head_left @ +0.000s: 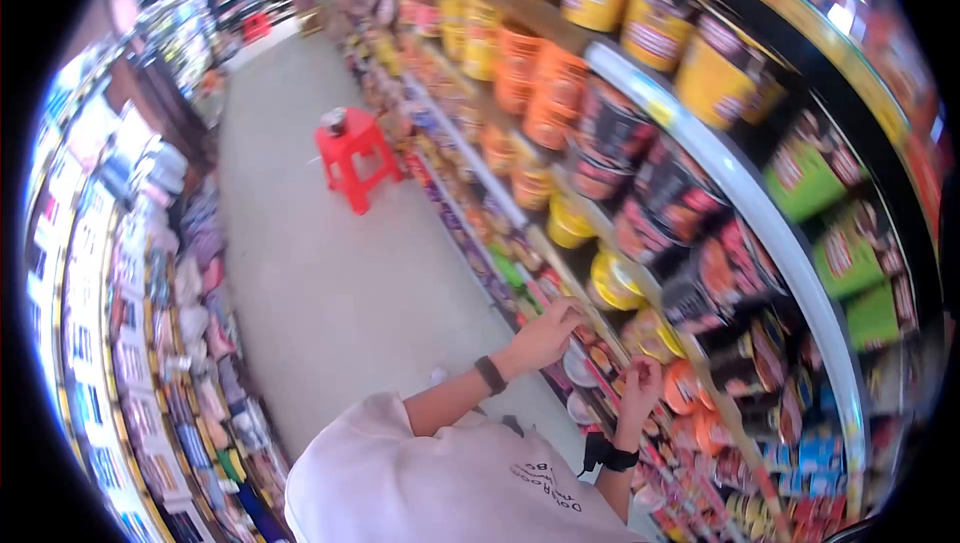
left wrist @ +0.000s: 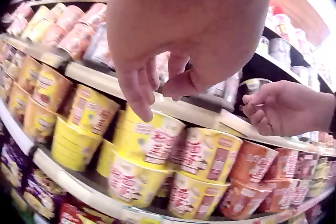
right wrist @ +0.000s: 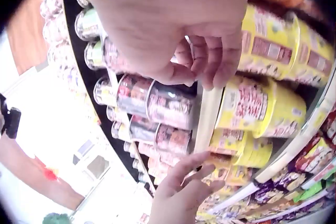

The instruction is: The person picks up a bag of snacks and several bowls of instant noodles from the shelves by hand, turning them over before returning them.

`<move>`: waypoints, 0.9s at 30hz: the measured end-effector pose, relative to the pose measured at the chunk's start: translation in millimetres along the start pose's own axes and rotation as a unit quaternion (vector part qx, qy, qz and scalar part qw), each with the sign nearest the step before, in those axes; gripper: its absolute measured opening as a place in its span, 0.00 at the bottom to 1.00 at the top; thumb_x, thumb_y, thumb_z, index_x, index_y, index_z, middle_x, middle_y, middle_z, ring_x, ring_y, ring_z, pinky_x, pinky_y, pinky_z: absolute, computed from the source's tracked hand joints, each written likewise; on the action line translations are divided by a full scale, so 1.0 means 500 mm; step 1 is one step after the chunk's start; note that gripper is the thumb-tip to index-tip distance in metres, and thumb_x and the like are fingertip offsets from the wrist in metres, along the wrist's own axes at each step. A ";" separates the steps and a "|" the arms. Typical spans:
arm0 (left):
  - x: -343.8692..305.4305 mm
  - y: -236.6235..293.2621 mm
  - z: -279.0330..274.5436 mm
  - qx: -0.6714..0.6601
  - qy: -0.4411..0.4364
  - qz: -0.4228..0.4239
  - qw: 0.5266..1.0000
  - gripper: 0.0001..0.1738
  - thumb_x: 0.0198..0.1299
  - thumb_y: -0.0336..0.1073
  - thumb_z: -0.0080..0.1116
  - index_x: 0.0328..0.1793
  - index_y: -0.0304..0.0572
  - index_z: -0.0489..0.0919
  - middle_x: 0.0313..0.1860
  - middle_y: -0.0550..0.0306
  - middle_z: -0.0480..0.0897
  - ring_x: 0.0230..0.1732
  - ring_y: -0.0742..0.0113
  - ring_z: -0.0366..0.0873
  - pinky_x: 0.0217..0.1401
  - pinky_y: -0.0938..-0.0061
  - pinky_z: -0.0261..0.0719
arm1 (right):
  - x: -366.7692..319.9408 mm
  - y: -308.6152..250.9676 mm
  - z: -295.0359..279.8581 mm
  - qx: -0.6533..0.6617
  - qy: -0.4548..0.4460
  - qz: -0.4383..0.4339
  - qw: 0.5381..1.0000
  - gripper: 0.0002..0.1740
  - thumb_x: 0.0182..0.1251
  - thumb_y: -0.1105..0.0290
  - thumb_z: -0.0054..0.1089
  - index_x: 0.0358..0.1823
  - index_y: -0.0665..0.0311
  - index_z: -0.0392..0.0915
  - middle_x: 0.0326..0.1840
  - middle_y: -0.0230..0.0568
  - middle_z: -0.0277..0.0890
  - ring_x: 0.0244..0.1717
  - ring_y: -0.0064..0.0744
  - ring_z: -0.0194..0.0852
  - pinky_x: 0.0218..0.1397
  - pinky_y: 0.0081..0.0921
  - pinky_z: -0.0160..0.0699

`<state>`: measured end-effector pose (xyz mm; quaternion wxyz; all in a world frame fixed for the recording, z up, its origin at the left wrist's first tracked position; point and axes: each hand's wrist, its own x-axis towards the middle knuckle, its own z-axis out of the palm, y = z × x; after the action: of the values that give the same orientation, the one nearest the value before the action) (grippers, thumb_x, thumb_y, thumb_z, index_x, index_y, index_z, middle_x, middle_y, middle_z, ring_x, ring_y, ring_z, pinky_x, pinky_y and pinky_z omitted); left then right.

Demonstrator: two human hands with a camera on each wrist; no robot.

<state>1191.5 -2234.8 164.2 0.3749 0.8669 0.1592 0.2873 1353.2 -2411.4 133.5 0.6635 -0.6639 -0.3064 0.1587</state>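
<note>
My left hand [head_left: 545, 335], with a dark band at its wrist, is held in front of the shelves. In the left wrist view its loosely bent fingers hang over a yellow cup [left wrist: 147, 134]; whether they touch it I cannot tell. My right hand [head_left: 640, 388], wearing a black wristband, is a short way to the right, its fingers loosely bent with nothing seen in them. The right wrist view has it beside a pale shelf edge [right wrist: 207, 113], between dark cups [right wrist: 172, 103] and yellow cups [right wrist: 247, 103].
Stacked tubs and cups fill the curved shelves on the right, with bagged snacks [left wrist: 44, 184] lower down. A red stool [head_left: 358, 153] stands on the grey aisle floor [head_left: 330, 283]. Shelves of packaged goods [head_left: 130, 343] line the left side.
</note>
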 end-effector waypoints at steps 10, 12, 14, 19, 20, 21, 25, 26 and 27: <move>-0.152 -0.271 -0.428 0.107 0.174 -0.141 0.969 0.25 0.49 0.17 0.48 0.55 0.38 0.77 0.62 0.45 0.69 0.56 0.48 0.76 0.59 0.60 0.78 | 0.121 -0.002 0.516 0.010 -0.171 -0.022 0.985 0.07 0.66 0.82 0.52 0.42 0.63 0.74 0.34 0.27 0.72 0.29 0.14 0.69 0.32 0.13 0.71; -0.189 -0.304 -0.514 0.129 0.205 -0.183 0.953 0.24 0.51 0.18 0.49 0.56 0.39 0.76 0.63 0.45 0.68 0.55 0.48 0.76 0.57 0.60 0.78 | 0.140 0.024 0.619 -0.015 -0.205 -0.030 0.978 0.07 0.66 0.81 0.54 0.42 0.63 0.75 0.34 0.27 0.71 0.31 0.16 0.70 0.34 0.14 0.72; -0.229 -0.332 -0.584 0.140 0.230 -0.233 0.935 0.24 0.53 0.19 0.49 0.57 0.40 0.76 0.63 0.45 0.68 0.53 0.49 0.77 0.56 0.59 0.78 | 0.148 0.001 0.731 -0.047 -0.231 -0.089 0.968 0.07 0.65 0.81 0.54 0.42 0.64 0.75 0.33 0.27 0.71 0.31 0.17 0.70 0.35 0.15 0.72; -0.311 -0.396 -0.707 0.187 0.295 -0.293 0.890 0.18 0.56 0.22 0.52 0.54 0.41 0.77 0.60 0.45 0.70 0.45 0.49 0.79 0.50 0.58 0.79 | 0.172 -0.072 0.939 -0.036 -0.301 -0.118 0.946 0.07 0.59 0.82 0.56 0.39 0.67 0.77 0.35 0.35 0.74 0.34 0.25 0.75 0.38 0.22 0.75; -0.327 -0.418 -0.720 0.191 0.307 -0.302 0.882 0.17 0.58 0.24 0.52 0.54 0.41 0.77 0.60 0.45 0.70 0.45 0.49 0.79 0.50 0.57 0.79 | 0.188 -0.052 0.974 -0.042 -0.314 -0.115 0.941 0.07 0.59 0.82 0.56 0.38 0.67 0.78 0.35 0.36 0.74 0.34 0.25 0.75 0.38 0.22 0.75; -0.342 -0.441 -0.733 0.202 0.319 -0.312 0.872 0.16 0.58 0.24 0.52 0.54 0.41 0.77 0.60 0.45 0.70 0.44 0.49 0.79 0.49 0.57 0.79 | 0.202 -0.028 1.011 -0.049 -0.327 -0.112 0.937 0.07 0.59 0.82 0.57 0.38 0.66 0.78 0.35 0.36 0.74 0.34 0.26 0.75 0.39 0.22 0.75; -0.383 -0.531 -0.768 0.238 0.361 -0.352 0.830 0.14 0.59 0.26 0.52 0.52 0.43 0.78 0.59 0.44 0.71 0.44 0.49 0.79 0.48 0.57 0.79 | 0.247 0.018 1.172 -0.069 -0.350 -0.183 0.916 0.05 0.62 0.82 0.55 0.38 0.67 0.77 0.34 0.35 0.73 0.30 0.24 0.76 0.35 0.21 0.75; -0.383 -0.561 -0.780 0.247 0.372 -0.359 0.820 0.14 0.59 0.26 0.53 0.52 0.44 0.79 0.60 0.44 0.71 0.44 0.48 0.79 0.48 0.57 0.79 | 0.271 0.042 1.217 -0.079 -0.352 -0.226 0.905 0.05 0.64 0.83 0.54 0.39 0.68 0.76 0.33 0.35 0.72 0.28 0.22 0.75 0.32 0.20 0.75; -0.381 -0.597 -0.789 0.256 0.374 -0.360 0.816 0.14 0.60 0.26 0.53 0.52 0.45 0.79 0.60 0.44 0.70 0.45 0.48 0.79 0.48 0.57 0.79 | 0.293 0.070 1.264 -0.048 -0.372 -0.173 0.911 0.03 0.65 0.81 0.55 0.38 0.69 0.77 0.33 0.34 0.72 0.28 0.22 0.75 0.31 0.19 0.75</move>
<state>780.4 -1908.6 89.3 0.1279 0.6381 0.6558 0.3827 1081.6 -1823.3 84.1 0.4857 -0.5248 -0.6481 0.2621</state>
